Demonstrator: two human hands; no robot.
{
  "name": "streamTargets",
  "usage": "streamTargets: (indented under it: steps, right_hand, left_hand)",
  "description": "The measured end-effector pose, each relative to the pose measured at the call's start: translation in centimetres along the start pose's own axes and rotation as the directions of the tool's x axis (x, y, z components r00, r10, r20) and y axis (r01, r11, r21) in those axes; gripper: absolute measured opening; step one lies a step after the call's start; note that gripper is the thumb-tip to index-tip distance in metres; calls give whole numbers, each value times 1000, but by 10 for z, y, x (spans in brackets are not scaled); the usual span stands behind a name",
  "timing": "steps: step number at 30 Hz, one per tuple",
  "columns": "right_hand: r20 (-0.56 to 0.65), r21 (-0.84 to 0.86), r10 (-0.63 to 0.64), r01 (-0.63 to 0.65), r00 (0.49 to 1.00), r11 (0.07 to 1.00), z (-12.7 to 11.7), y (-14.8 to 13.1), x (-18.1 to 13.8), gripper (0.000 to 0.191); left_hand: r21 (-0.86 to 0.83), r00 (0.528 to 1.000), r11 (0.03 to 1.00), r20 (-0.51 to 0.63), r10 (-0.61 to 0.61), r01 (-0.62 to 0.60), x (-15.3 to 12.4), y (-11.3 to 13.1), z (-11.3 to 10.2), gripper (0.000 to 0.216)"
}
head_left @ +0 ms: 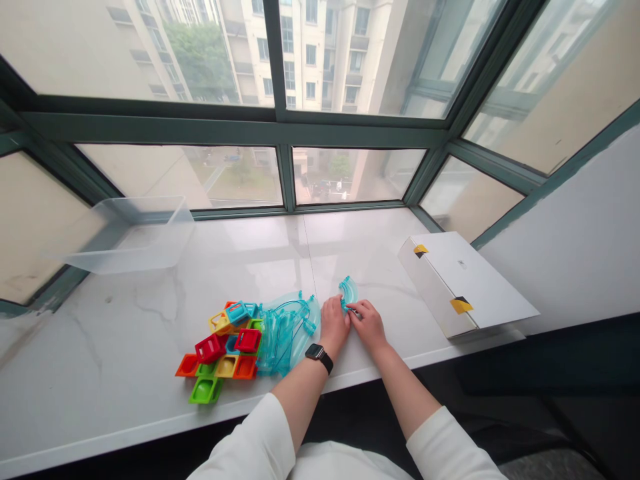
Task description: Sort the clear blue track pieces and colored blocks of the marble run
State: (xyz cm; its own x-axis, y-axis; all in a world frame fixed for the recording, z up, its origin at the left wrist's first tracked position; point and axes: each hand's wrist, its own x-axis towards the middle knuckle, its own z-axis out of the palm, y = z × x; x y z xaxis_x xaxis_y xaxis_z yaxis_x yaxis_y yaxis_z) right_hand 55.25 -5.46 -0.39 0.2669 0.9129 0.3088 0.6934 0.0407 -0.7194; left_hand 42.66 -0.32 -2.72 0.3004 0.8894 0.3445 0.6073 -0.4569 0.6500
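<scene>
We see our two bare hands close together on a white marble sill, in front of a window. Our right hand (367,327) is curled, and its fingertips (349,308) pinch the lower end of a curved clear blue piece (349,291), which stands just ahead of both hands. Our left hand (334,327) is also curled and sits just below that piece, but we cannot tell whether it grips it. A black watch (319,357) circles our left wrist, and white sleeves (250,433) cover our forearms further back. Just left of our hands lies a heap of similar clear blue track pieces (287,333), touching a jumbled pile of red, orange, yellow, green and blue square blocks (220,350). A green block (206,390) sits at the near edge of that pile. Well to the left on the sill stands a clear plastic tub (127,235), near the window glass. To the right lies a closed white cardboard box (463,283) sealed with yellow tape (461,305), a short way from our right hand. Apartment buildings show through the window (350,67).
</scene>
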Motion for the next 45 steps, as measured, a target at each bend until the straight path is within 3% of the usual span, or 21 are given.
streamTargets:
  steps: [14, 29, 41, 45]
  right_hand:
    - [57, -34, -35, 37, 998, 999, -2, 3, 3, 30]
    - [24, -116, -98, 100, 995, 988, 1, 5, 1, 35]
    - [24, -65, -28, 29, 999, 997, -2, 0, -3, 35]
    - [-79, -6, 5, -6, 997, 1000, -1, 3, -9, 39]
  left_hand:
    - [14, 1000, 1000, 26, 2, -2, 1, -1, -1, 51]
    - [17, 1000, 1000, 28, 5, -5, 1, 1, -2, 49]
    - [12, 999, 1000, 50, -10, 10, 2, 2, -5, 46]
    - [20, 999, 1000, 45, -10, 9, 1, 2, -3, 45]
